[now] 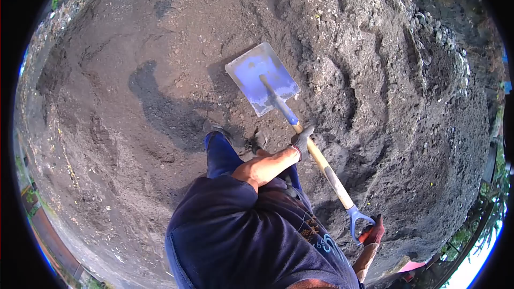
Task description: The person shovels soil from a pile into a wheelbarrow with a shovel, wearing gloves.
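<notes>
left hand [303, 140]: gloved, was closed round wooden shaft [321, 161] | right hand [373, 231]: gloved, was curled round blue D-handle [354, 214] | square-mouth shovel [292, 116]: was held aslant over soil [385, 144], blade [257, 77] well inside soil's edges, contact unclear

Left arm [272, 167] extended, gloved fingers [303, 139] curled

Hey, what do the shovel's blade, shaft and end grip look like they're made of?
Blade: probably sheet metal, painted blue, with greyish, worn-looking patches along its edges.
Shaft: likely wood, given its pale yellowish-brown colour, with a greyer stretch partway along.
End grip: blue and D-shaped, perhaps painted metal or moulded plastic; the picture doesn't settle which.
</notes>
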`<state>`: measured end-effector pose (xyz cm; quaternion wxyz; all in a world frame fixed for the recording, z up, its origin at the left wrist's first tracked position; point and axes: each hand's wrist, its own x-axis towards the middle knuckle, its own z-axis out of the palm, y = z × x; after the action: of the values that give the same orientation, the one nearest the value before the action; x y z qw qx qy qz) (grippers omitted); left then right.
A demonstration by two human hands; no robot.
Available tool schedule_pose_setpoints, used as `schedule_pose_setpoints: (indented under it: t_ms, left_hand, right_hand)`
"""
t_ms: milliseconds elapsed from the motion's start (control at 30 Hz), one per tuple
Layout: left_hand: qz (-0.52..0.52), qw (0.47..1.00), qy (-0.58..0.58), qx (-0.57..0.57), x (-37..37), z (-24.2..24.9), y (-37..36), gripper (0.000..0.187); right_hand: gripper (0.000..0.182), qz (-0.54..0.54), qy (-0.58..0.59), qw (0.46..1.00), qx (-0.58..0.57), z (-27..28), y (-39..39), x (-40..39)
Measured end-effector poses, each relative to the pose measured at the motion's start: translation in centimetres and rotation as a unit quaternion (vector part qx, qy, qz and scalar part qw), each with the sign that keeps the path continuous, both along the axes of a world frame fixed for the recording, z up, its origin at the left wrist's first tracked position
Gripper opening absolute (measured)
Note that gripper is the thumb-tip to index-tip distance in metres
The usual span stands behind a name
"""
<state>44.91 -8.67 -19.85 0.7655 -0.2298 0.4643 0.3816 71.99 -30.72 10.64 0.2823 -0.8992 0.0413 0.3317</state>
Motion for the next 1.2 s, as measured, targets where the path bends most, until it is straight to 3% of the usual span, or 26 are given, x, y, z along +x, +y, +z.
schedule_pose_setpoints:
  t_ms: [67,100,200,233,267,300,333,467,667,733,767,833,867,900,967,1100,1200]
  left_hand:
    - [-0.012,1.0,-0.015,0.013,1.7,-3.9,-0.7,0.026]
    - [-0.003,1.0,-0.013,0.004,0.5,-1.4,0.3,0.027]
    - [0.041,0.987,-0.133,0.083,-2.5,-3.7,2.2,0.023]
    - [0.001,1.0,0.01,0.004,-1.8,-9.4,2.6,0.023]
    - [0.021,0.997,-0.051,0.049,-4.4,-6.7,4.5,0.024]
    - [0.03,0.993,-0.078,0.083,-6.1,-7.2,5.6,0.026]
    - [0.028,0.998,-0.05,0.022,-7.2,-8.2,7.1,0.026]
    - [0.02,0.999,-0.017,0.031,-11.6,-9.7,10.7,0.024]
    - [-0.017,0.998,0.059,0.012,-12.3,-9.2,6.4,0.022]
    - [-0.042,0.992,0.115,0.004,-13.2,-3.0,4.9,0.026]
    - [-0.048,0.988,0.144,-0.044,-13.1,-3.0,4.2,0.025]
    - [-0.081,0.986,0.133,-0.062,-13.5,-3.6,3.0,0.025]
    - [-0.098,0.981,0.161,-0.049,-13.1,0.1,3.2,0.027]
    - [-0.114,0.978,0.17,-0.039,-12.6,0.6,3.4,0.031]
    - [-0.162,0.954,0.25,0.031,-10.2,3.3,4.7,0.03]
    - [-0.208,0.912,0.104,0.339,-3.0,14.5,11.4,0.023]
    - [-0.228,0.866,0.143,0.421,1.3,18.9,16.3,0.024]
  right_hand:
    - [0.055,0.006,-0.022,1.0,-0.008,-0.6,0.3,-0.2]
    - [0.055,0.011,-0.038,0.999,-0.013,-1.0,0.6,-0.6]
    - [0.056,0.073,-0.064,0.995,0.012,-4.9,1.5,-0.1]
    - [0.055,0.077,-0.06,0.995,0.01,-5.2,4.2,-2.7]
    - [0.052,0.086,-0.062,0.994,0.024,-5.5,6.4,-4.8]
    - [0.049,0.095,-0.063,0.993,0.039,-5.9,8.3,-6.4]
    - [0.047,0.09,-0.054,0.993,0.048,-7.2,9.2,-7.0]
    - [0.044,0.119,-0.063,0.986,0.102,-8.8,12.5,-11.5]
    - [0.049,0.032,0.037,0.998,0.044,-10.8,7.1,-10.2]
    - [0.052,0.009,0.082,0.996,0.031,-13.6,1.9,-7.9]
    - [0.052,-0.023,0.075,0.996,0.051,-13.7,0.4,-7.7]
    - [0.052,-0.036,0.181,0.983,-0.005,-14.0,-2.7,-8.3]
    - [0.052,-0.085,0.21,0.974,0.002,-14.2,-4.1,-8.7]
    - [0.052,-0.107,0.209,0.972,0.02,-14.6,-5.7,-9.1]
    - [0.052,-0.154,0.299,0.942,0.0,-15.9,-8.9,-10.2]
    - [0.048,-0.214,0.395,0.89,0.075,-20.7,-8.4,-13.3]
    - [0.043,-0.196,0.398,0.884,0.146,-20.9,-4.2,-15.7]
